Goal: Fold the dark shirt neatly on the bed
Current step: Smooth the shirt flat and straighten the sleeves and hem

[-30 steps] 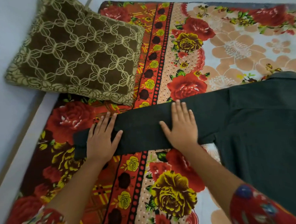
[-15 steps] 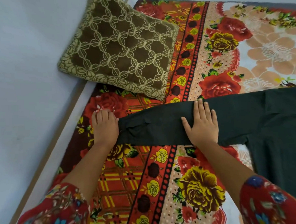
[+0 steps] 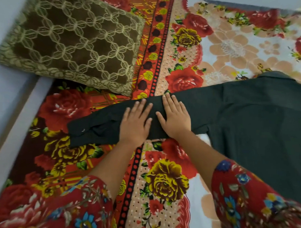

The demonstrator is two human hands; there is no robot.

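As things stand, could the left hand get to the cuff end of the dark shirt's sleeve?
Probably yes. The left hand lies flat on the sleeve beside the cuff, and nothing lies on the cloth between them; the pillow sits farther back.

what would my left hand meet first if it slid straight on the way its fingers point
The left hand lies flat on the sleeve of the dark shirt, pointing away and slightly right. Straight on, it would slide off the sleeve onto the floral bedsheet; the pillow seems just left of that line.

place: home bedroom | evidence: floral bedsheet over mattress, patterned brown cushion at wall
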